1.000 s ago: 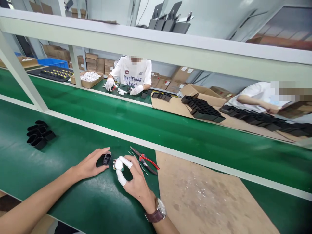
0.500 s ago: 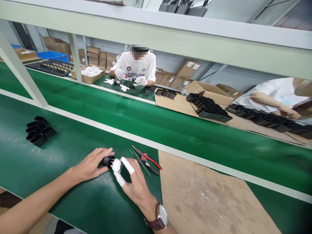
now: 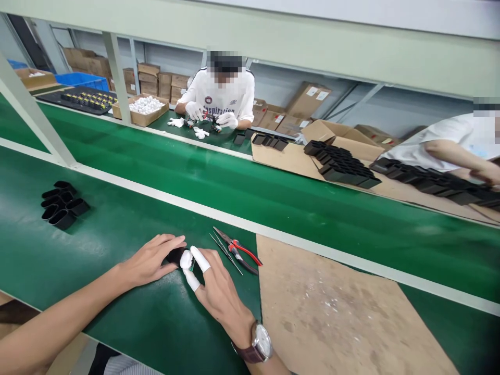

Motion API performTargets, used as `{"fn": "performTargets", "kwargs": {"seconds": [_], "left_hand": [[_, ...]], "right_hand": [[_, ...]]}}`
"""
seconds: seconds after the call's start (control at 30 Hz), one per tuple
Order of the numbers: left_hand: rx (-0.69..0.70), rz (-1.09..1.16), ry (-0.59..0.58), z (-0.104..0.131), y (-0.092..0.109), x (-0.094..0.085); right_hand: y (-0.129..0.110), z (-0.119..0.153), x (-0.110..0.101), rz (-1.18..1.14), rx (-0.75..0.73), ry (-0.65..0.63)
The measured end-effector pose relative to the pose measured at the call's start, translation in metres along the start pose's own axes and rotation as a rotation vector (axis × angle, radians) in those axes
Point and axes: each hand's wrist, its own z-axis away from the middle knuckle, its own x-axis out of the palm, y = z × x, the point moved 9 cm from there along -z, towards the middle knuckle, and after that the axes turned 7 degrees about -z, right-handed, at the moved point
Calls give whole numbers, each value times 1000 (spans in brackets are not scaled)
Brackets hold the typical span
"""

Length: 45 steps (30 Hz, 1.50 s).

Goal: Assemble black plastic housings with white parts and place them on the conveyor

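Between thumb and fingers, my left hand (image 3: 154, 260) grips a black plastic housing (image 3: 176, 256) just above the green bench. My right hand (image 3: 216, 286), with white finger cots on thumb and index finger and a watch at the wrist, pinches a small circuit board (image 3: 190, 272) that carries a round white piece (image 3: 186, 260). The board's left side sits at the mouth of the housing; how far it goes in is hidden. Red-handled pliers (image 3: 239, 251) and tweezers (image 3: 226, 254) lie beyond my right hand.
Several empty black housings (image 3: 62, 205) stand on the left. A stained cardboard sheet (image 3: 332, 307) covers the bench at right. Across the green belt (image 3: 219, 177), a gloved co-worker (image 3: 222, 99) handles parts; another person (image 3: 449, 148) reaches over rows of black housings (image 3: 344, 164).
The circuit board and the black housing have come closer together, so the wires between them no longer show. The camera view has shifted slightly. The person at right has moved an arm rightward.
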Motion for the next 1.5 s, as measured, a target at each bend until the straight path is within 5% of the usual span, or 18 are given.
{"fn": "performTargets", "kwargs": {"seconds": [0.4, 0.7, 0.93, 1.1, 1.27, 1.4, 1.5], "left_hand": [[-153, 189, -104, 1, -6, 12], [-272, 301, -139, 3, -22, 17], [-168, 356, -87, 1, -10, 9], [13, 329, 23, -1, 0, -2], [53, 296, 84, -2, 1, -6], [83, 247, 77, -4, 7, -8], [81, 250, 65, -5, 7, -8]], "right_hand": [[7, 4, -6, -84, -6, 50], [11, -1, 25, -126, 39, -84], [19, 6, 14, -146, 49, 31], [15, 9, 21, -95, 31, -18], [19, 3, 13, -150, 91, -57], [36, 5, -15, 127, 144, 80], [54, 13, -15, 455, 215, 42]]}}
